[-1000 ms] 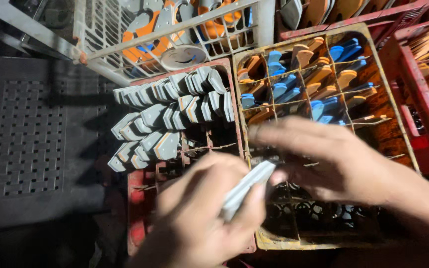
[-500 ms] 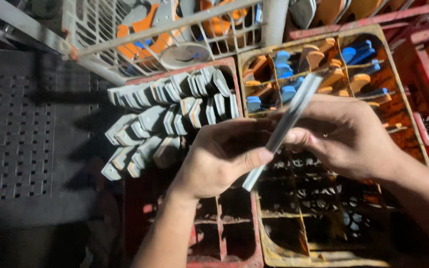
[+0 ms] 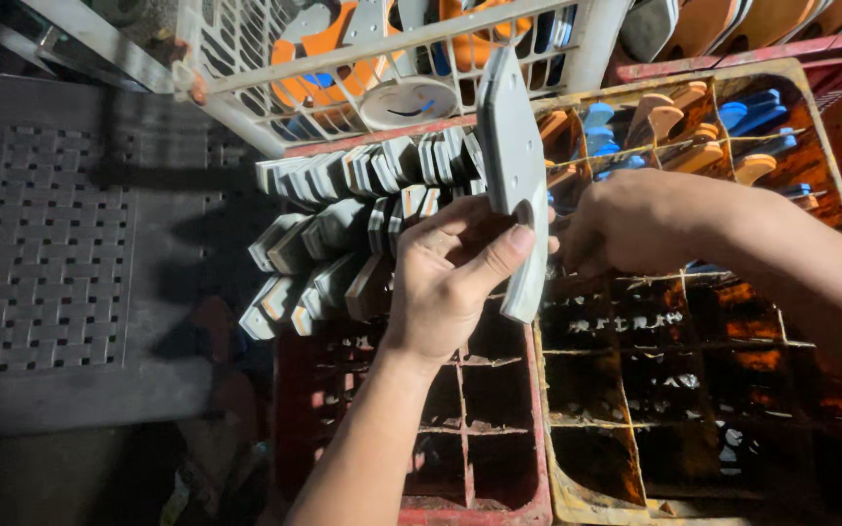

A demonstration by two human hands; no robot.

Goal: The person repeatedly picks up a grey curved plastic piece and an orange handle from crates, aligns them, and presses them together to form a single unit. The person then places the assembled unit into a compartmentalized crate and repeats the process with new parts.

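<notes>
Grey sole held edge-up at centre frame, over two divided crates.

From my remote seat: the left hand pinches the grey sole, the right hand closes on its far side. Lower centre, the red crate holds grey pieces in its upper cells; right, the yellow crate holds blue and tan ones. I judge sorting; next needs an open cell.

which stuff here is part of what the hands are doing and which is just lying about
In hand:
- grey sole piece, held by left hand and right hand
- grey sole pieces stacked in the red crate

Lying about:
- yellow crate with blue and tan pieces
- white basket with orange pieces
- dark plastic chair
</notes>
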